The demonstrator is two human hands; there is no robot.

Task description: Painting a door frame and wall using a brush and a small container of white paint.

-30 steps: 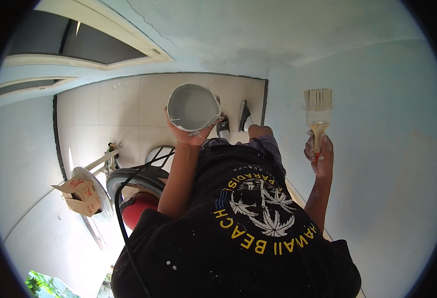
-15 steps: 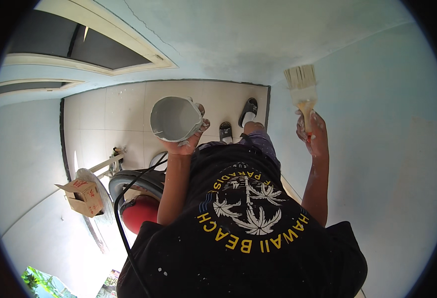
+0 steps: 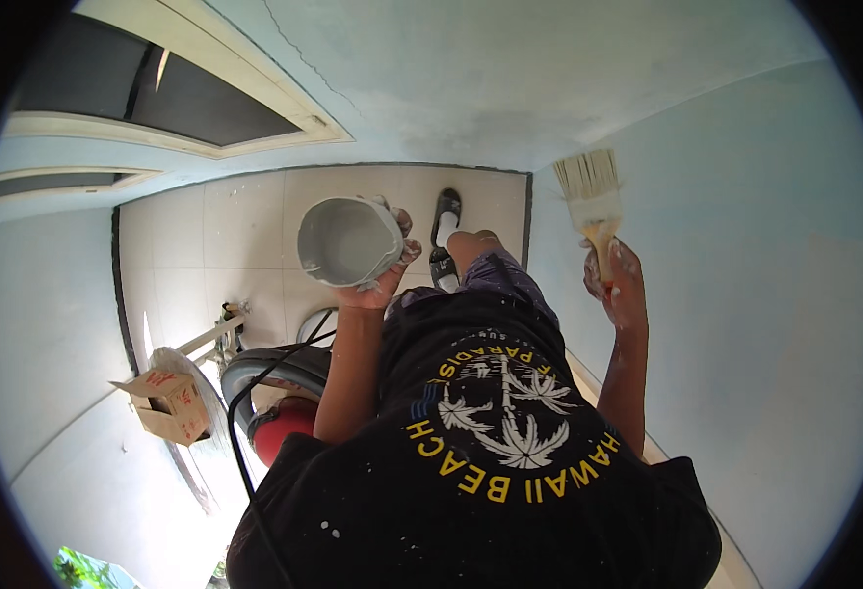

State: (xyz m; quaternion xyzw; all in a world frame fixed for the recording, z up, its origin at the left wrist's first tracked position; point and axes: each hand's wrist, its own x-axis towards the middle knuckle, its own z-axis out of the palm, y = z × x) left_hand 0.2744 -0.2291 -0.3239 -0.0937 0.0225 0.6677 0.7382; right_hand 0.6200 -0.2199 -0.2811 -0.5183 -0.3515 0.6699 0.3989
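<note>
My left hand (image 3: 389, 265) is closed around the side and base of a round grey tub (image 3: 350, 240), whose inside is coated with pale grey paint. White smears cover its fingers. In my right hand (image 3: 624, 282) is the wooden handle of a wide paintbrush (image 3: 591, 191), bristles pointing up and away from me. Its pale bristles stand in clumps, near the light blue wall (image 3: 735, 255) on the right; I cannot tell whether they touch it. Paint specks mark the right hand too.
Left of me a cardboard box (image 3: 171, 407) sits open on a round surface, beside a red rounded thing (image 3: 284, 429). A black cable (image 3: 239, 447) runs past my left arm. Windows (image 3: 206, 98) line the upper left wall. A crack (image 3: 299, 54) crosses the far wall above the tiled floor (image 3: 240, 216).
My feet have shifted: one slipper now stands farther left and ahead of the other. The brush has dropped slightly lower in view, still in my right hand. The tub stays in my left.
</note>
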